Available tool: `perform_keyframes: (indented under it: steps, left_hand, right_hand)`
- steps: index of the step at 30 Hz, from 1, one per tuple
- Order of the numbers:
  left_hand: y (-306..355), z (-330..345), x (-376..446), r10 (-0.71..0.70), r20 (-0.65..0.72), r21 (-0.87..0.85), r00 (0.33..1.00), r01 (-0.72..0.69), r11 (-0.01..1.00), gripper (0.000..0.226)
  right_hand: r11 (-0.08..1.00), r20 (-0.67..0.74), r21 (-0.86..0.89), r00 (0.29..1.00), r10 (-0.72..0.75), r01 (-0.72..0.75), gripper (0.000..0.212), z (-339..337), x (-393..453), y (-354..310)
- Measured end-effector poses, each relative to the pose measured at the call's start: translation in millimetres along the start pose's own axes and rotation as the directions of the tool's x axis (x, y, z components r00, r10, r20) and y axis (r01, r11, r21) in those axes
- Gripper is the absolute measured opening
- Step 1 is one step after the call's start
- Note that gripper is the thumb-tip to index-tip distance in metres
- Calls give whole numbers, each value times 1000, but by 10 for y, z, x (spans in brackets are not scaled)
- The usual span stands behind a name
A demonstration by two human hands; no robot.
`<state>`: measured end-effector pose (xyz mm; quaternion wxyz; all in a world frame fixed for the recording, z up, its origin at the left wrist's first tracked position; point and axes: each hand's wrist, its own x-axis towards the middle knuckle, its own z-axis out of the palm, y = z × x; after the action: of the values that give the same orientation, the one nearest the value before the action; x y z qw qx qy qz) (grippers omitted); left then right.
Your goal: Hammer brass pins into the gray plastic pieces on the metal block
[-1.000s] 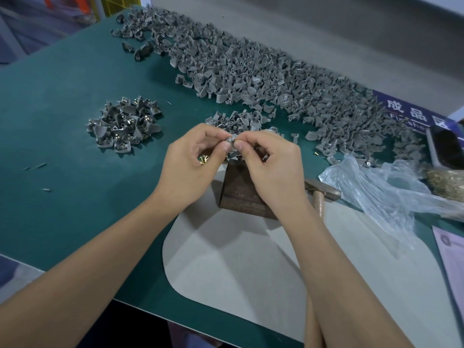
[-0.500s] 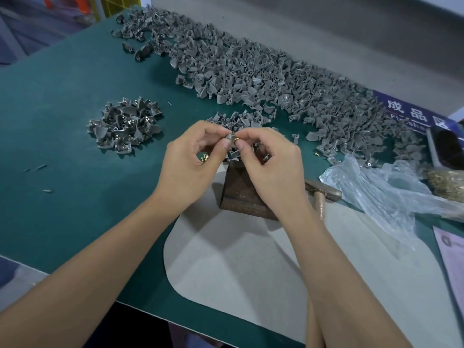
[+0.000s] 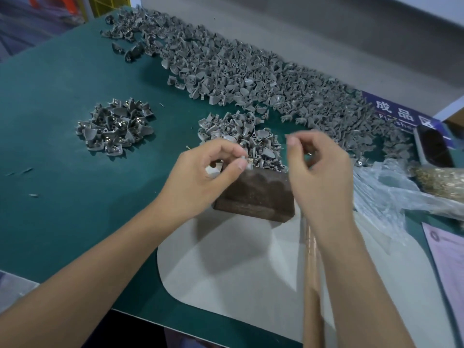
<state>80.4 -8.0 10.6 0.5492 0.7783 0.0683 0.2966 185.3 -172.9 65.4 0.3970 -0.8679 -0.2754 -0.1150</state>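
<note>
Our left hand (image 3: 200, 174) pinches one gray plastic piece (image 3: 247, 162) at the metal block's (image 3: 256, 192) top left edge. Our right hand (image 3: 319, 169) is blurred, fingers curled just right of it; can't tell if it holds a pin. Hammer handle (image 3: 311, 285) lies under that forearm.

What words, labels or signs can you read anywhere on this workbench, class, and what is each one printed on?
"成品区": white characters on the blue sign at the bench's far right edge; the last character is partly covered.
"Finishe...": smaller white line beneath it on the same sign, blurred and cut off by a dark object.
Pink paper sheet at the right edge: a round mark and faint print, too small and blurred to read.
</note>
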Motion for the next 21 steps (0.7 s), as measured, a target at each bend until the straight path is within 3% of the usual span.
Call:
perform_keyframes:
  steps: [2, 4, 7, 10, 12, 14, 16, 18, 20, 21]
  left_hand:
    - [-19, 37, -11, 31, 74, 117, 997, -39, 992, 5]
    - [-32, 61, -18, 27, 104, 186, 994, -46, 982, 5]
    - [-42, 39, -11, 31, 101, 234, 994, -54, 971, 3]
    - [-42, 13, -5, 46, 90, 272, 995, -68, 960, 3]
    - [-32, 9, -6, 28, 94, 281, 995, -53, 958, 4]
    - [-24, 12, -10, 11, 99, 288, 995, -39, 957, 5]
    - [-15, 19, -10, 8, 95, 300, 995, -36, 953, 5]
    - [-10, 29, -10, 23, 81, 319, 996, -47, 947, 5]
    - [-9, 37, -8, 31, 63, 329, 998, -50, 943, 4]
    - [-8, 39, -8, 31, 57, 328, 998, -48, 944, 4]
  right_hand:
    - [937, 30, -307, 982, 186, -168, 17, -212, -189, 134]
    - [805, 79, -522, 924, 373, -281, 28, -348, -437, 218]
    - [713, 175, -619, 828, 533, -329, 39, -370, -729, 256]
    - [730, 184, -596, 828, 529, -333, 33, -356, -765, 337]
    - [804, 209, -441, 826, 524, -398, 27, -398, -720, 393]
    - [812, 243, -67, 780, 576, -579, 23, -459, -704, 392]
    - [639, 286, 330, 718, 634, -695, 22, -533, -714, 305]
    - [356, 440, 618, 684, 582, -701, 25, -582, -730, 176]
    - [176, 601, 675, 672, 433, -717, 30, -595, -738, 46]
    - [172, 645, 653, 661, 382, -737, 33, -589, -743, -13]
